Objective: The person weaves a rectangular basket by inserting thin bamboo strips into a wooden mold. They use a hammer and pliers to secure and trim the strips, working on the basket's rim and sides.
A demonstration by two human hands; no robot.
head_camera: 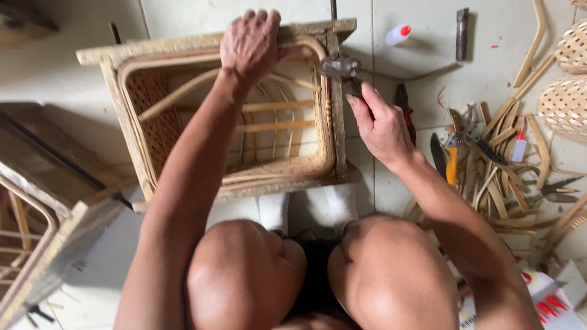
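Observation:
A square wooden frame with a woven rattan basket body stands on the floor in front of my knees. My left hand presses down on the far top edge of the frame, fingers curled over the rim. My right hand grips the handle of a small hammer, whose dark metal head sits at the frame's far right corner. Bent cane ribs and flat slats cross the inside of the basket.
Cane strips and offcuts litter the floor at right, with pliers, a yellow-handled knife and small glue bottles. Woven round pieces lie at far right. Another wooden frame leans at left.

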